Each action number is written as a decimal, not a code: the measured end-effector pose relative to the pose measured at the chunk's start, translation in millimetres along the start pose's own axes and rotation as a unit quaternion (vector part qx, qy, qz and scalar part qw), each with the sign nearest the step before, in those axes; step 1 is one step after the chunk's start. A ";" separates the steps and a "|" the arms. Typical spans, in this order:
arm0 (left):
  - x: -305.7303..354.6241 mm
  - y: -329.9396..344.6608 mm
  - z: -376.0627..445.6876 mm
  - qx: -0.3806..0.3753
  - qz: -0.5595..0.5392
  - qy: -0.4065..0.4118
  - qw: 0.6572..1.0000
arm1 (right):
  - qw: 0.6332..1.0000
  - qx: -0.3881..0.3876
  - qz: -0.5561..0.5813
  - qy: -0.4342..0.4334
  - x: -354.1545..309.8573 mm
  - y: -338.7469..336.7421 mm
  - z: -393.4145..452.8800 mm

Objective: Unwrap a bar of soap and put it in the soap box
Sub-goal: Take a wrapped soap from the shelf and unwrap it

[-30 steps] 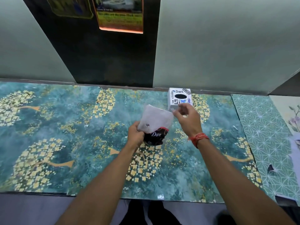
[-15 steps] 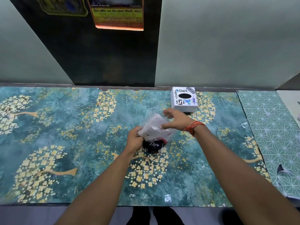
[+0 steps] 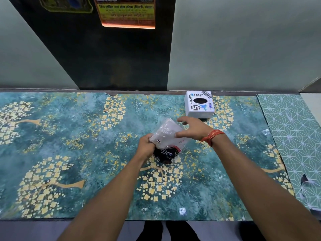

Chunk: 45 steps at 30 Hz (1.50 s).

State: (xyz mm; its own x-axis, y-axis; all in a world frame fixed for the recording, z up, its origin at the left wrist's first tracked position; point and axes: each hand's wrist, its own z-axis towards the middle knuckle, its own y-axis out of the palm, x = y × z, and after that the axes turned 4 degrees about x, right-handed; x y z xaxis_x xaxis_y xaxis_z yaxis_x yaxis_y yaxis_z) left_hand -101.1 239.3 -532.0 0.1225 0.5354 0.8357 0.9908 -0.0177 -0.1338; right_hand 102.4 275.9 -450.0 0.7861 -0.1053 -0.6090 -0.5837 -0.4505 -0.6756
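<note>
Head view: crinkly plastic wrapper [image 3: 166,134] between left hand [image 3: 146,147] and right hand [image 3: 193,129].

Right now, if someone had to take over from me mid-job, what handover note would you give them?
Left hand: shut on the Dove soap packet, gripping its dark lower part above the table.
Right hand: fingers spread over the packet's pale opened upper wrapper; a firm grip cannot be confirmed.
White stickered box: at the back of the table, just beyond the right hand, untouched.
Done: wrapper partly opened.
Left: get the bar out, none shows yet, then place it in the soap box.
</note>
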 end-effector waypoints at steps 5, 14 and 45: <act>-1.9 -2.5 3.9 -0.010 0.035 -0.018 0.999 | 0.996 -0.087 0.012 0.020 4.5 3.6 9.3; -9.8 2.4 14.9 0.038 0.068 -0.050 0.996 | 0.995 0.084 0.052 0.006 10.8 22.3 4.3; 16.7 8.0 9.1 0.219 0.172 -0.086 0.957 | 0.718 0.230 0.654 0.055 41.3 -23.3 -3.8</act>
State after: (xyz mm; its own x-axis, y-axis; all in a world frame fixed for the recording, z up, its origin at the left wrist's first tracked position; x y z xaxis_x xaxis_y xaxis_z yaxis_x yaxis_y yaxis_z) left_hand -91.6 255.8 -524.0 0.3882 0.6927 0.6078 0.7700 0.1186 -0.6269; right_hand 149.3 278.7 -457.8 -0.5004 -0.2522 -0.8282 -0.8230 0.4355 0.3647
